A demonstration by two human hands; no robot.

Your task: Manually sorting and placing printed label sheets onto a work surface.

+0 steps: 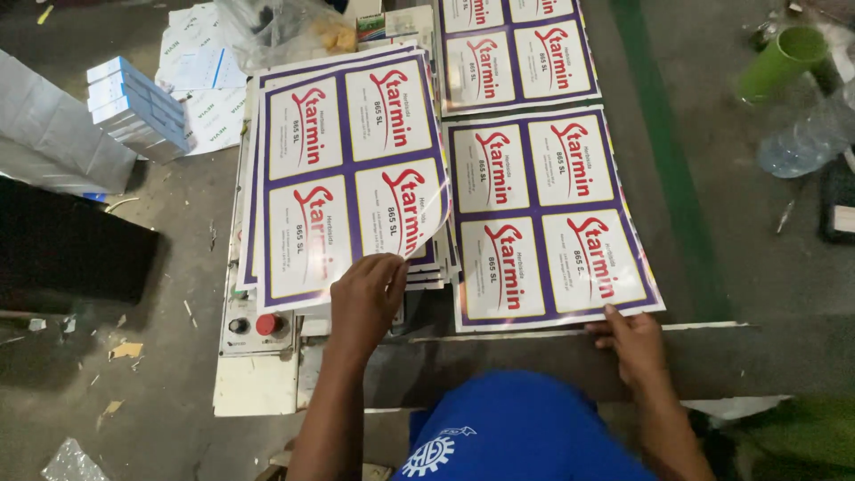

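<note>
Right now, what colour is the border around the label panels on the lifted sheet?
Purple, on the lifted sheet; head view.

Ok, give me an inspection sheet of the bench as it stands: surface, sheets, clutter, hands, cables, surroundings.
Surface: machine bed with a red button and a black knob.
Job's things: left stack of printed label sheets, top sheet's corner curled up; right sheet flat; more sheets behind.
Clutter: boxes, plastic bag, green cup, clear bottle, paper scraps.
Hands: left hand lifts the stack's top sheet; right hand presses the right sheet's near edge.
Cables: nothing seen.
Surroundings: grey floor, green stripe.
</note>
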